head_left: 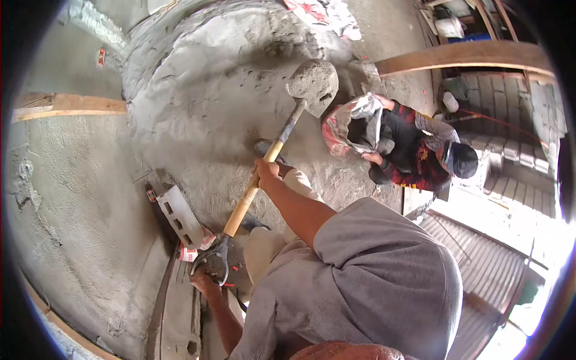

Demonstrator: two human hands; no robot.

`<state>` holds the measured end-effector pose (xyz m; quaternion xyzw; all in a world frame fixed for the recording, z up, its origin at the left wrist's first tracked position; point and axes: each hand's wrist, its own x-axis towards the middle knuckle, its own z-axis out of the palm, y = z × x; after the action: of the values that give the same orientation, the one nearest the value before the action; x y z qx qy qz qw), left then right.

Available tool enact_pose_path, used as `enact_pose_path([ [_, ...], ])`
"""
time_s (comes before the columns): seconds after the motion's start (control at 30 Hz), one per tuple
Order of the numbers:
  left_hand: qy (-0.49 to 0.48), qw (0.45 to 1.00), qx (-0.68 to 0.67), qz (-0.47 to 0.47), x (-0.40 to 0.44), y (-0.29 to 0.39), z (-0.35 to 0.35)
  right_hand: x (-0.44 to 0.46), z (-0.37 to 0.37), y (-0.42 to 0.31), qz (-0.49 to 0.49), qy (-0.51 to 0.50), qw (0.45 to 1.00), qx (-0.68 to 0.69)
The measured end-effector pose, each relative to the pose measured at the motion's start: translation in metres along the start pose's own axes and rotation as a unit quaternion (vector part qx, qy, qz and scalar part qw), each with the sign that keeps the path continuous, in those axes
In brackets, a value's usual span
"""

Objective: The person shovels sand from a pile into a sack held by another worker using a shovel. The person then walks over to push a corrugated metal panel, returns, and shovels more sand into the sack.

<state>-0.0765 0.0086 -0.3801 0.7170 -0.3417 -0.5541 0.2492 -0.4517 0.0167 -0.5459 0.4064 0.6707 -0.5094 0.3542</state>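
Observation:
A shovel [246, 206] with a wooden shaft slants across the middle of the view. My right hand [267, 172] is wrapped around the shaft partway along. Lower down, my left hand [205, 281] grips the dark handle end, its fingers partly hidden. At the far end, the blade carries grey, sand-like material [312, 84]. Just to the right of the blade is a red and white sack [339, 129], its mouth held wide by a co-worker [420, 144] with both hands. Grey powdery material [210, 90] is heaped on the ground beyond.
A hollow concrete block [180, 216] leans by the left wall. Wooden beams jut in at left [69, 107] and right [468, 57]. Another crumpled sack [324, 15] lies at the top. Corrugated sheeting [474, 258] is at lower right. My shoes stand on the dusty ground.

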Motion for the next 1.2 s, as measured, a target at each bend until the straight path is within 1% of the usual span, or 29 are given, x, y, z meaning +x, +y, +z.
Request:
enact_pose_path([
  [0.03, -0.024, 0.999, 0.021, 0.026, 0.012, -0.01, -0.017, -0.008, -0.005, 0.004, -0.008, 0.02, 0.999, 0.046],
  [0.07, -0.031, 0.999, 0.021, 0.03, 0.011, -0.004, -0.021, -0.017, -0.017, 0.004, -0.011, 0.021, 0.998, 0.054],
  [0.13, -0.047, 0.996, -0.018, -0.07, 0.012, 0.008, -0.025, -0.032, -0.044, 0.002, -0.039, -0.022, 0.998, 0.047],
  [0.17, -0.059, 0.996, -0.027, -0.062, 0.016, 0.006, -0.023, -0.026, -0.052, 0.004, -0.053, 0.005, 0.996, 0.066],
  [0.2, -0.061, 0.996, -0.03, -0.058, 0.006, 0.022, -0.011, -0.037, -0.057, -0.004, -0.021, 0.035, 0.992, 0.118],
  [0.27, -0.092, 0.994, -0.065, 0.014, -0.026, 0.064, 0.019, -0.006, -0.073, -0.001, -0.036, 0.052, 0.992, 0.111],
  [0.33, -0.098, 0.994, -0.047, 0.02, -0.03, 0.071, 0.03, -0.006, -0.093, -0.015, -0.024, 0.015, 0.981, 0.193],
  [0.37, -0.131, 0.989, 0.007, 0.066, -0.04, 0.085, 0.045, -0.006, -0.106, -0.027, -0.007, 0.011, 0.983, 0.182],
  [0.4, -0.163, 0.978, 0.063, 0.111, -0.049, 0.093, 0.059, 0.022, -0.116, -0.029, 0.009, -0.028, 0.975, 0.22],
  [0.43, -0.148, 0.941, 0.157, 0.262, -0.049, 0.085, 0.069, 0.017, -0.129, -0.045, 0.012, -0.073, 0.969, 0.235],
  [0.47, -0.129, 0.871, 0.245, 0.405, -0.049, 0.076, 0.08, 0.018, -0.14, -0.06, 0.013, -0.085, 0.962, 0.26],
  [0.5, -0.13, 0.871, 0.246, 0.405, -0.06, 0.085, 0.093, 0.036, -0.151, -0.073, 0.009, -0.125, 0.951, 0.283],
  [0.53, -0.215, 0.806, 0.252, 0.49, -0.076, 0.103, 0.106, 0.032, -0.159, -0.09, 0.014, -0.13, 0.941, 0.312],
  [0.57, -0.295, 0.729, 0.252, 0.564, -0.085, 0.122, 0.117, 0.037, -0.169, -0.102, 0.001, -0.21, 0.915, 0.344],
  [0.6, -0.293, 0.734, 0.255, 0.558, -0.091, 0.137, 0.121, 0.039, -0.177, -0.105, -0.007, -0.287, 0.883, 0.37],
  [0.63, -0.314, 0.712, 0.254, 0.574, -0.095, 0.153, 0.125, 0.032, -0.175, -0.105, -0.001, -0.286, 0.886, 0.365],
  [0.67, -0.333, 0.687, 0.252, 0.594, -0.095, 0.163, 0.129, 0.023, -0.17, -0.111, 0.017, -0.303, 0.866, 0.399],
  [0.7, -0.305, 0.699, 0.24, 0.601, -0.082, 0.154, 0.12, 0.008, -0.163, -0.12, 0.034, -0.319, 0.842, 0.433],
  [0.73, -0.301, 0.698, 0.241, 0.603, -0.071, 0.147, 0.111, -0.007, -0.153, -0.124, 0.035, -0.322, 0.841, 0.432],
  [0.8, -0.204, 0.821, 0.195, 0.496, -0.054, 0.134, 0.088, -0.036, -0.124, -0.114, -0.013, -0.191, 0.92, 0.341],
  [0.83, -0.2, 0.822, 0.196, 0.495, -0.04, 0.113, 0.071, -0.04, -0.116, -0.101, -0.008, -0.218, 0.921, 0.322],
  [0.87, -0.14, 0.882, 0.159, 0.42, -0.024, 0.087, 0.052, -0.042, -0.106, -0.089, -0.002, -0.248, 0.921, 0.301],
  [0.9, -0.077, 0.93, 0.12, 0.339, -0.019, 0.07, 0.036, -0.041, -0.094, -0.077, -0.009, -0.262, 0.926, 0.273],
  [0.93, -0.069, 0.931, 0.122, 0.336, -0.026, 0.068, 0.026, -0.035, -0.082, -0.06, -0.014, -0.276, 0.93, 0.244],
  [0.97, -0.051, 0.974, 0.083, 0.204, -0.038, 0.07, 0.018, -0.018, -0.068, -0.034, -0.017, -0.256, 0.948, 0.188],
  [1.0, -0.032, 0.996, 0.038, 0.069, -0.044, 0.068, 0.01, -0.001, -0.052, -0.007, -0.021, -0.237, 0.962, 0.132],
  [1.07, 0.018, 0.996, 0.01, 0.088, -0.051, 0.041, -0.015, 0.004, -0.026, 0.039, 0.078, -0.22, 0.971, 0.055],
  [1.13, 0.147, 0.988, -0.053, -0.011, -0.075, 0.02, -0.04, -0.024, -0.007, 0.076, 0.103, -0.208, 0.972, -0.02],
  [1.2, 0.218, 0.973, -0.063, -0.044, -0.093, -0.013, -0.077, -0.027, 0.009, 0.131, 0.109, -0.151, 0.973, -0.14],
])
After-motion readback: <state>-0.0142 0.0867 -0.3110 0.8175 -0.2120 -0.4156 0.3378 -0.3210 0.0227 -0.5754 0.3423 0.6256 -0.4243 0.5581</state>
